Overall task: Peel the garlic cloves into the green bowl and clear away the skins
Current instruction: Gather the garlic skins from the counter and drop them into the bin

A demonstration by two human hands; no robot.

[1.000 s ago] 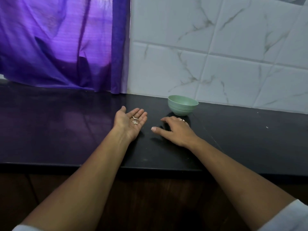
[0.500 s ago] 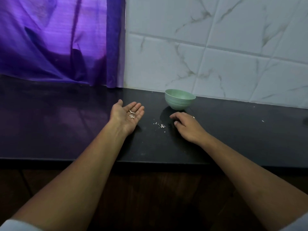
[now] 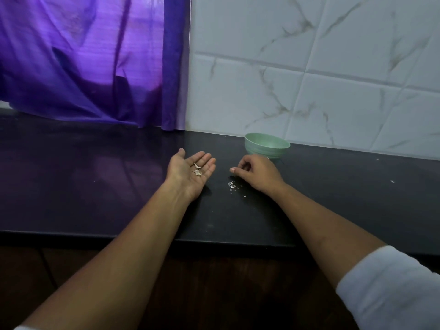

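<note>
I see the left hand (image 3: 190, 173) palm up over the dark counter (image 3: 95, 186), fingers straight, with a few garlic skins (image 3: 197, 169) in the palm. The right hand (image 3: 258, 173) sits just in front of the green bowl (image 3: 266, 145), fingers curled under; I cannot tell whether they pinch anything. Loose skin flakes (image 3: 232, 185) lie between the hands.

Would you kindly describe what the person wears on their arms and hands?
Both forearms are bare, with a whitish sleeve pushed up on the right arm and a sliver of one on the left. The left hand and right hand are ungloved; the right seems to wear a ring.
</note>
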